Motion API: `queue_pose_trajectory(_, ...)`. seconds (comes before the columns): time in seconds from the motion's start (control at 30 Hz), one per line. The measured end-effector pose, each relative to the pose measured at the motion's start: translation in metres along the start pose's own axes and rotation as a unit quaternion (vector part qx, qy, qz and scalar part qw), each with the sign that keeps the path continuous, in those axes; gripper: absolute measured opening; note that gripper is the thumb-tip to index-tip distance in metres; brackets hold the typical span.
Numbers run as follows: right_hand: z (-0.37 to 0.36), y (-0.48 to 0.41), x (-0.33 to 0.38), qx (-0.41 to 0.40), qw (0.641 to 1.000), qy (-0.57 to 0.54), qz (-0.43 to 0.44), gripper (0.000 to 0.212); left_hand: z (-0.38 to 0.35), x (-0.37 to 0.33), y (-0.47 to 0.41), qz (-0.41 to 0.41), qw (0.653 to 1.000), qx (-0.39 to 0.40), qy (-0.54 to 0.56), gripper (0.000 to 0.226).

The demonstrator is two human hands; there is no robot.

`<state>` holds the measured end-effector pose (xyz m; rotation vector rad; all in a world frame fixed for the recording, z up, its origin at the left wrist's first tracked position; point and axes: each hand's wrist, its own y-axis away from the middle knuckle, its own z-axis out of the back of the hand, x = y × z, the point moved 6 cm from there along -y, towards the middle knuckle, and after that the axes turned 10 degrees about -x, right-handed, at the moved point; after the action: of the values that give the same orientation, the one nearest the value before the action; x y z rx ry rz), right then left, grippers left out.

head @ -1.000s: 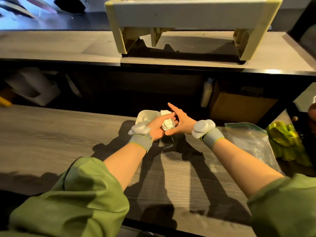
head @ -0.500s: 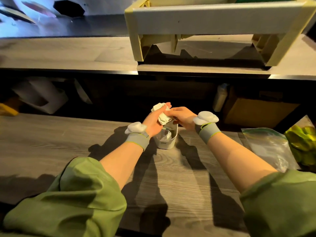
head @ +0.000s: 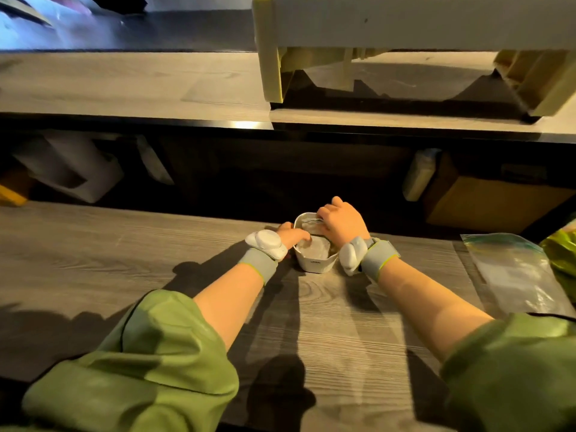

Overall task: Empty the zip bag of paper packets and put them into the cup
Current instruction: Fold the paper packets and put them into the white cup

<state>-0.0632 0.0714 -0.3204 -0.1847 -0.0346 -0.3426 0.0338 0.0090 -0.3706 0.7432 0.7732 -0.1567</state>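
A white paper cup [head: 315, 264] stands on the grey wood table [head: 124, 254], near its far edge. White paper packets [head: 313, 247] fill the cup to the rim. My left hand [head: 291, 235] holds the cup's left side, with a finger hooked over the rim onto the packets. My right hand [head: 343, 222] is curled over the far right rim, its fingers down on the packets. The clear zip bag [head: 514, 275] lies flat on the table to the right, apart from both hands, and looks empty.
A crumpled green thing [head: 561, 251] lies beside the bag at the right edge. Beyond the table, a dark gap holds a cardboard box [head: 486, 204] and a white bottle [head: 419, 174]. A cream rack [head: 405, 23] sits on the higher shelf behind.
Both hands came down from holding a wad of packets above the cup. The packets now sit inside the cup, and the hands rest on its rim.
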Motion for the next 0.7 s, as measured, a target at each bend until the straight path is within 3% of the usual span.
queue_pose_trajectory(0.1, -0.015, 0.002, 0.007, 0.045, 0.999, -0.003, -0.015, 0.031, -0.004, 0.006, -0.012, -0.010, 0.996, -0.014, -0.085, 0.079)
queue_pose_trajectory(0.3, -0.021, -0.002, 0.003, 0.095, 0.994, -0.013, -0.059, 0.025, -0.006, 0.007, -0.018, -0.022, 0.992, -0.020, -0.124, 0.084)
queue_pose_trajectory(0.43, -0.012, -0.007, -0.004, 0.113, 0.986, -0.084, -0.090, 0.025, -0.005, 0.005, -0.021, -0.020, 0.994, -0.012, -0.111, 0.072)
queue_pose_trajectory(0.53, 0.004, -0.002, -0.014, 0.063, 0.982, -0.129, -0.123, 0.031, 0.001, -0.009, -0.014, -0.048, 0.993, -0.019, -0.104, 0.060)
queue_pose_trajectory(0.6, 0.012, 0.001, -0.023, 0.022, 0.979, -0.148, -0.141, 0.031, 0.006, -0.024, -0.010, -0.082, 0.993, -0.026, -0.083, 0.045)
queue_pose_trajectory(0.67, 0.022, 0.005, -0.033, -0.002, 0.976, -0.153, -0.153, 0.032, 0.010, -0.040, -0.002, -0.110, 0.991, -0.033, -0.070, 0.012)
queue_pose_trajectory(0.7, 0.027, 0.008, -0.040, -0.005, 0.976, -0.150, -0.160, 0.033, 0.012, -0.048, 0.001, -0.118, 0.990, -0.040, -0.064, 0.015)
